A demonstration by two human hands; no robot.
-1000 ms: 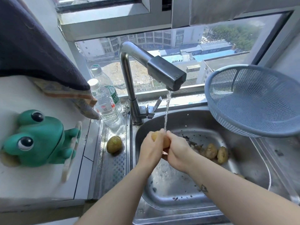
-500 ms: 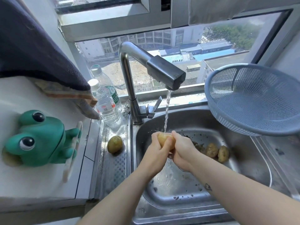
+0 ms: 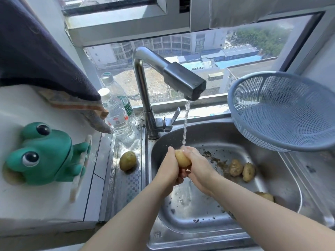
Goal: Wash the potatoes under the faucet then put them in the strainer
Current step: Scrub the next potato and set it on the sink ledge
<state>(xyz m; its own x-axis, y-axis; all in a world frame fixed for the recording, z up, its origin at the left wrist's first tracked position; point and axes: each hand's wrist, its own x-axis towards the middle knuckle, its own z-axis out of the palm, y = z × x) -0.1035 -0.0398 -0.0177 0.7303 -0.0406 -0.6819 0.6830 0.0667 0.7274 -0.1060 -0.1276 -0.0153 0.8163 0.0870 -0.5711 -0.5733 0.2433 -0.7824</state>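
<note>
A yellow potato [image 3: 182, 158] is clasped between my left hand [image 3: 169, 168] and my right hand [image 3: 198, 167] over the steel sink [image 3: 190, 225]. Water runs from the faucet [image 3: 183, 81] onto my right fingers just above it. Two dirty potatoes [image 3: 242, 169] lie at the back right of the basin, and a third one [image 3: 265, 196] shows behind my right forearm. Another potato [image 3: 127, 160] rests on the drainboard left of the sink. The grey-blue strainer [image 3: 282, 111] sits tilted at the sink's right rim, with nothing visible inside.
Two plastic water bottles [image 3: 117, 113] stand behind the drainboard by the faucet base. A green frog holder [image 3: 41, 154] sits on the white ledge at left, and a dark cloth [image 3: 36, 51] hangs above it. Dirt flecks dot the basin floor.
My hands have turned the potato under the stream, so more of its yellow skin shows between them. Everything else stays where it was.
</note>
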